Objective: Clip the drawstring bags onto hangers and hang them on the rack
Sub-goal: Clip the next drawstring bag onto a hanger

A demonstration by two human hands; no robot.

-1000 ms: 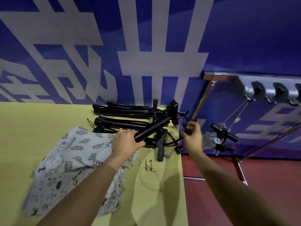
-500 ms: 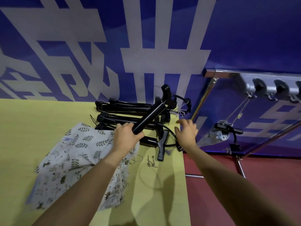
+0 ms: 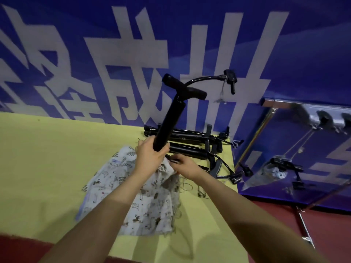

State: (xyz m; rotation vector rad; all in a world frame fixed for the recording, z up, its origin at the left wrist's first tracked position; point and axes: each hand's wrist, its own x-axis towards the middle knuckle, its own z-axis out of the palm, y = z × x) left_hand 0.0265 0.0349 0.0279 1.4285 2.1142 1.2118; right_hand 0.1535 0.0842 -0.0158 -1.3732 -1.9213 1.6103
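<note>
Left hand [image 3: 152,158] has raised hanger [image 3: 171,118] upright, right hand [image 3: 187,168] — now pinching bag [image 3: 133,196]

Yellow table [image 3: 47,158], blue banner with white characters [image 3: 190,35], red floor [image 3: 275,224]

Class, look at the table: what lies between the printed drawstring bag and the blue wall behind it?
In the head view, a pile of black hangers lies on the yellow table between the printed bag and the wall.
</note>
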